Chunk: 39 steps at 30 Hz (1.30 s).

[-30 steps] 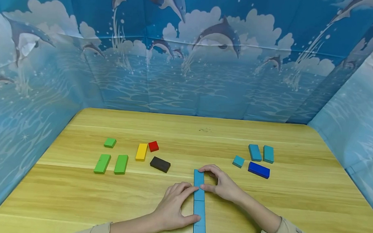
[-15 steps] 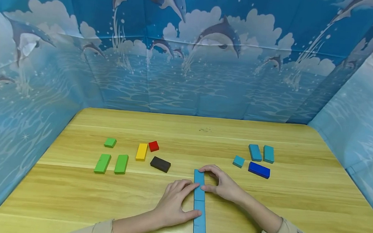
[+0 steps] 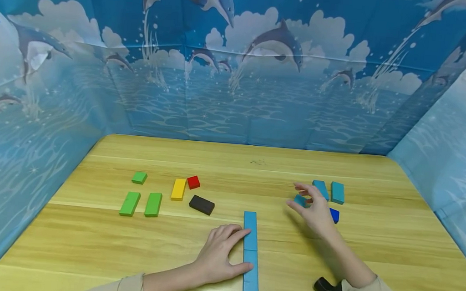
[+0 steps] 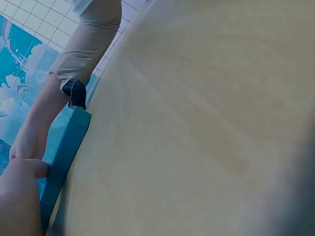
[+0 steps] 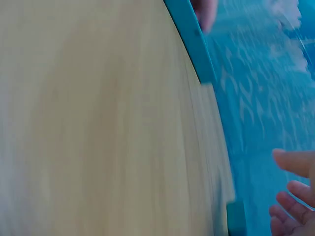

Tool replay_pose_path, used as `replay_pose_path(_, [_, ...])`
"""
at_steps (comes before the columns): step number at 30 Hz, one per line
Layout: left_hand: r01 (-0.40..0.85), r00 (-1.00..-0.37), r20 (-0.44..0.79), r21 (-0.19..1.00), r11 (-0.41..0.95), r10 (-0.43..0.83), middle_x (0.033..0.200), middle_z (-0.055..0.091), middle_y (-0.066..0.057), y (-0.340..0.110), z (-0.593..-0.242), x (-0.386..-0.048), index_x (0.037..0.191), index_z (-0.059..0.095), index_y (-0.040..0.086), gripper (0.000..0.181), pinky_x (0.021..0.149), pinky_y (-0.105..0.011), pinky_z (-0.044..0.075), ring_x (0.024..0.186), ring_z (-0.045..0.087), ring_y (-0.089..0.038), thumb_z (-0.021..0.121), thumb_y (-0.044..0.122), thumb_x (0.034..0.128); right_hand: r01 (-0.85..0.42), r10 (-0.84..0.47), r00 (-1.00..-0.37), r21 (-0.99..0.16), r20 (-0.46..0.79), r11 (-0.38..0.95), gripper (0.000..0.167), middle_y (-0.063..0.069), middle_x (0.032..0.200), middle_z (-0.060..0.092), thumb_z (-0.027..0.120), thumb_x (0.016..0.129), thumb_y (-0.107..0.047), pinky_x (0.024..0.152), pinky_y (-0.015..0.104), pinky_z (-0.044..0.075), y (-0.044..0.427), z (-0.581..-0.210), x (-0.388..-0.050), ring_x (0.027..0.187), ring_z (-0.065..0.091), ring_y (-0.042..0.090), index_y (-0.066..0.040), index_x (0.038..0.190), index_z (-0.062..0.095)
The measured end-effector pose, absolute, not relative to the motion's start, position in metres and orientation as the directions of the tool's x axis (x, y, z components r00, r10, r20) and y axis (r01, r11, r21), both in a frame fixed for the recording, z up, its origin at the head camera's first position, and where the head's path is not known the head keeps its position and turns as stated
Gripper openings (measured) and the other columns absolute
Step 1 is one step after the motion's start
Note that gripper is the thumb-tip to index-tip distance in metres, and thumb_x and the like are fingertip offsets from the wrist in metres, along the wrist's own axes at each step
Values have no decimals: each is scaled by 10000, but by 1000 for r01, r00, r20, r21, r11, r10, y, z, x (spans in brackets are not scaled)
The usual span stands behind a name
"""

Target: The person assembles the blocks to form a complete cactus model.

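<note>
A strip of light-blue blocks laid end to end runs toward me down the middle of the wooden table. My left hand rests beside it, thumb and index fingertip touching its top. In the left wrist view the strip shows side-on, the thumb over it. Farther right, my right hand hovers with thumb and fingers spread around a small light-blue block. The right wrist view shows those fingers apart from the small block. The hand partly covers a dark-blue block.
Two more blue blocks, one upright to me, lie behind the right hand. At the left lie green blocks, a yellow block, a red block and a black block. A dolphin-print cloth walls the table.
My right hand has left the far end of the blue strip and moved right and away to the small light-blue block, its fingers spreading. The left hand stays on the strip.
</note>
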State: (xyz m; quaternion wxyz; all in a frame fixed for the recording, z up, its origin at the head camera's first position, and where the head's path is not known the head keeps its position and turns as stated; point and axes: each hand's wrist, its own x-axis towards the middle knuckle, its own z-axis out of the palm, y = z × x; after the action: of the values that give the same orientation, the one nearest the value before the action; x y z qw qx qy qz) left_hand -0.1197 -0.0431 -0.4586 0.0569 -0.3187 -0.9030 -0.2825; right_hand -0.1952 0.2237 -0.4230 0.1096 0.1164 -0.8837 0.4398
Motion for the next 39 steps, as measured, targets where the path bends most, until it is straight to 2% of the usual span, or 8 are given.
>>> replay_pose_path(5, [616, -784, 300, 477, 627, 543, 1239, 478, -10, -43, -460, -120, 1330, 469, 175, 657, 963, -419, 297, 1152, 403, -173, 576, 549, 800, -289, -85, -944, -670, 320, 684, 528, 207, 1121, 515, 714, 790, -135, 801, 482, 412, 243, -428, -199, 999, 481, 342, 31, 1241, 494])
replay_pose_path(11, [616, -784, 302, 480, 624, 542, 1214, 486, -2, -43, -460, -120, 1308, 490, 173, 628, 963, -410, 295, 1122, 412, -165, 584, 532, 801, -261, -88, -953, -639, 290, 723, 508, 211, 1069, 532, 733, 771, -144, 831, 503, 413, 254, -434, -200, 983, 500, 365, 48, 1195, 528])
replay_pose_path(18, [620, -782, 309, 470, 628, 541, 1197, 497, 3, -43, -459, -120, 1301, 496, 169, 623, 959, -402, 293, 1096, 421, -158, 579, 534, 802, -242, -94, -961, -630, 259, 738, 465, 227, 1075, 551, 735, 770, -142, 851, 489, 418, 256, -436, -201, 1003, 514, 371, 60, 1147, 554])
replay_pose_path(28, [588, -803, 261, 492, 642, 536, 1230, 488, 13, -42, -457, -119, 1317, 478, 195, 638, 974, -401, 277, 1118, 407, -152, 584, 541, 792, -263, -107, -953, -600, 283, 756, 370, 202, 973, 586, 734, 754, -72, 760, 452, 453, 256, -438, -203, 889, 545, 320, 65, 1069, 596])
replay_pose_path(33, [587, -804, 258, 493, 642, 537, 1232, 488, 15, -42, -456, -119, 1317, 477, 195, 634, 973, -406, 276, 1117, 408, -152, 583, 538, 794, -266, -100, -950, -604, 294, 752, 367, 196, 1001, 590, 737, 759, -104, 792, 472, 445, 248, -434, -205, 938, 541, 338, 43, 1070, 607])
replay_pose_path(39, [591, -802, 261, 481, 648, 537, 1232, 487, 17, -42, -456, -119, 1316, 478, 196, 636, 968, -400, 281, 1112, 409, -148, 575, 550, 796, -327, -174, -940, -630, 294, 705, 339, 164, 1015, 606, 729, 771, -115, 816, 474, 429, 221, -426, -213, 968, 523, 323, 7, 1069, 625])
